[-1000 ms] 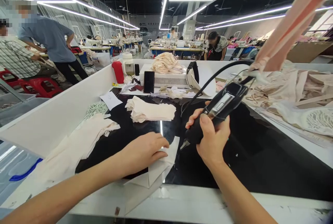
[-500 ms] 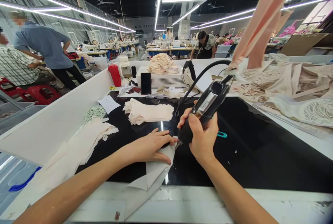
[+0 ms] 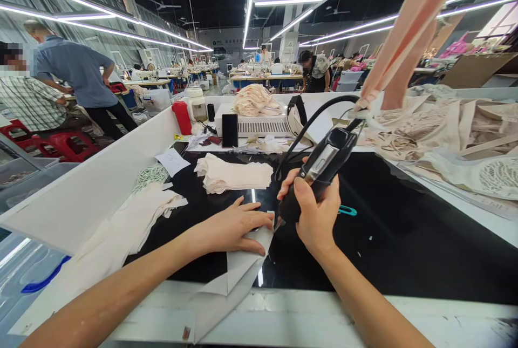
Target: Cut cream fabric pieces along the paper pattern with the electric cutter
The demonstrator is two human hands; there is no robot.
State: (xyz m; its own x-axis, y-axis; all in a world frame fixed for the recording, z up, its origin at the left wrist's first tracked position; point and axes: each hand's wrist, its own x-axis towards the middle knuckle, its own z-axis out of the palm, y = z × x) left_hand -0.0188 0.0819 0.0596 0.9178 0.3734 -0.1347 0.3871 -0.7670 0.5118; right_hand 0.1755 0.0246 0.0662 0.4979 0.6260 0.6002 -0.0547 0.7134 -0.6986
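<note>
My right hand (image 3: 313, 213) is wrapped round a black corded hand tool (image 3: 319, 170), its tip touching the right edge of a pale cloth piece (image 3: 238, 270). My left hand (image 3: 238, 226) lies flat on that cloth with fingers stretched out, pressing it onto the black glass table (image 3: 404, 240). The cloth hangs over the table's near edge. A black cable (image 3: 311, 118) loops up from the tool toward the back.
A stack of cream cloth pieces (image 3: 232, 175) lies behind my hands, more cloth (image 3: 133, 218) at the left by the white side wall (image 3: 93, 186). A teal clip (image 3: 348, 210) sits right of the tool. Lace and straps (image 3: 445, 132) pile at the right. Other people work at far tables.
My left hand slid forward and its fingers spread on the cloth. My right hand brought the tool left and nearer, until its tip reached the cloth's edge. The teal clip came into view.
</note>
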